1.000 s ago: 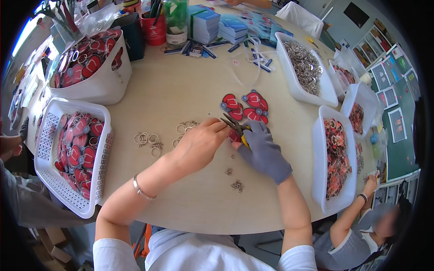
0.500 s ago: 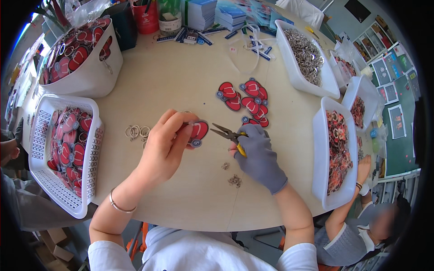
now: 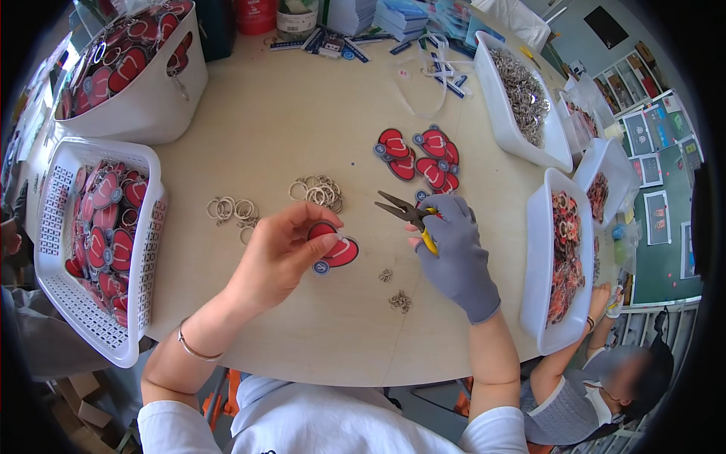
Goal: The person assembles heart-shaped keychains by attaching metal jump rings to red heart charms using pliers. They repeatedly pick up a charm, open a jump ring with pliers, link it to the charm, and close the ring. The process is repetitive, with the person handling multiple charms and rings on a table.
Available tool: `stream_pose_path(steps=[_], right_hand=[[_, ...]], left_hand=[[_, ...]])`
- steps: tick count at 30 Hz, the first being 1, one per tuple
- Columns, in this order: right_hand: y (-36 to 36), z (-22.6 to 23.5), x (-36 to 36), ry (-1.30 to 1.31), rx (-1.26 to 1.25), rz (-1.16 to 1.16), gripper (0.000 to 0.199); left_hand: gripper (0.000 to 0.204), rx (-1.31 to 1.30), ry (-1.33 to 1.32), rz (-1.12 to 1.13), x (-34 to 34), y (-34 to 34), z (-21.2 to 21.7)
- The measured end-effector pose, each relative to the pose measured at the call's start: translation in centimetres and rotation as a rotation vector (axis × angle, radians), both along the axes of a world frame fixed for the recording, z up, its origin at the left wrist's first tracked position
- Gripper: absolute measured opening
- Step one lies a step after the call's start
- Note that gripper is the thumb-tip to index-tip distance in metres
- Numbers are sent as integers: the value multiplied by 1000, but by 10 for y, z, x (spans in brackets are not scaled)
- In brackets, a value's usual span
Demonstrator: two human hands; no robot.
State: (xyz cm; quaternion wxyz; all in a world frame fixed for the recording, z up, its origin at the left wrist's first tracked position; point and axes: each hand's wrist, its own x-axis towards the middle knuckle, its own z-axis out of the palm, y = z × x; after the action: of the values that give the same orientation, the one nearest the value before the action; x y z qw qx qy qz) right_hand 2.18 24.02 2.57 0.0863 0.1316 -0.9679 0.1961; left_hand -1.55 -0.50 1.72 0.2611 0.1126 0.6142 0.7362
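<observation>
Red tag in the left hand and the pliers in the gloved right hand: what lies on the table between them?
Head view: only bare table between the red tag and the pliers.

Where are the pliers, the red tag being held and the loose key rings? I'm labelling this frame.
pliers (image 3: 401, 209), head view, on the dark jaws.
red tag (image 3: 339, 250), head view, on its red face.
key rings (image 3: 318, 191), head view, middle of the pile.

A round pale wooden table (image 3: 272, 113) is filling the view; a green wall (image 3: 665, 257) with framed pictures (image 3: 656, 216) is standing rightward.
</observation>
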Motion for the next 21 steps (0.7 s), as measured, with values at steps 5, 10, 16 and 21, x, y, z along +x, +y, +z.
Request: stream_pose_path(steps=[5,10,16,21], right_hand=[[-2,3,9,-145,32,18,14],[-4,3,10,-147,32,50,15],[-6,-7,10,-133,78,36,14],[-13,4,10,-197,-223,59,12]], left_hand=[[17,50,-109,74,3,1,4],[20,-47,-148,-7,2,0,7],[27,-63,-97,-9,6,5,10],[25,-67,11,-12,12,7,2]])
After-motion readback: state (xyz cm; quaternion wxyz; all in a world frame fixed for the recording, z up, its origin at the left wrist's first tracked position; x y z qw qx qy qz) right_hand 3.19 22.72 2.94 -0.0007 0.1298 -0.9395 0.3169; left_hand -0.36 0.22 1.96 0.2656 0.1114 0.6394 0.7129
